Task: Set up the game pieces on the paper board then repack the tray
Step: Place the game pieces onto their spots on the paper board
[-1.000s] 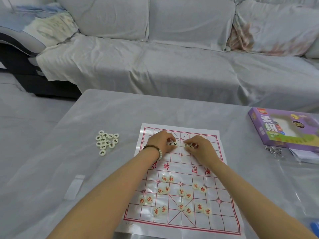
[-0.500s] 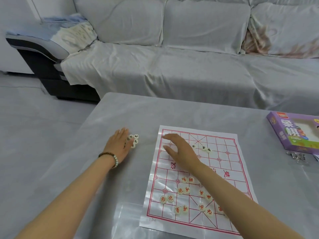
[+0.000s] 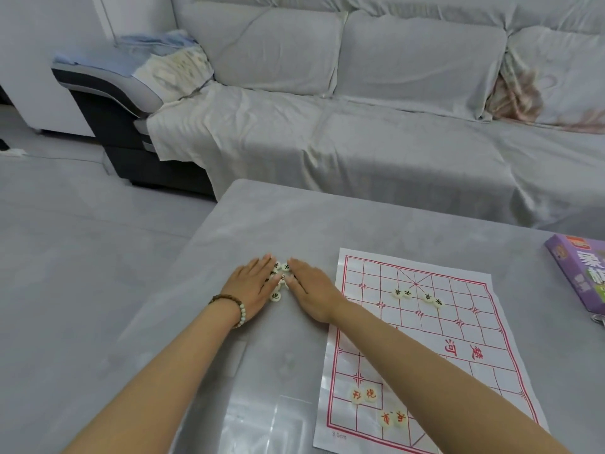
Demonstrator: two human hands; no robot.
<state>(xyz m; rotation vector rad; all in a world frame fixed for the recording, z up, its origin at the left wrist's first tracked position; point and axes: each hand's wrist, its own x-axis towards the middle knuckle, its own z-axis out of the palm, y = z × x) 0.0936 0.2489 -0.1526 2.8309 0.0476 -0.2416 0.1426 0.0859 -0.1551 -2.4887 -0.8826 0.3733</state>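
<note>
Two hands lie flat on the table (image 3: 294,217), fingers straight and held together, with the cluster of black-marked pieces (image 3: 281,278) caught between them. The left hand (image 3: 252,283) lies against the cluster's left side and the right hand (image 3: 311,290) against its right, their fingertips nearly meeting at the far side. The cluster sits on bare tabletop just left of the paper board (image 3: 458,339). On the board, a loose row of black pieces (image 3: 417,294) stands near the far end, and four red-marked pieces (image 3: 376,406) lie near its near-left corner.

The left hand (image 3: 250,286) and right hand (image 3: 311,291) are partly hiding the loose pieces (image 3: 275,295); the edge is cropping the purple box (image 3: 581,273).
</note>
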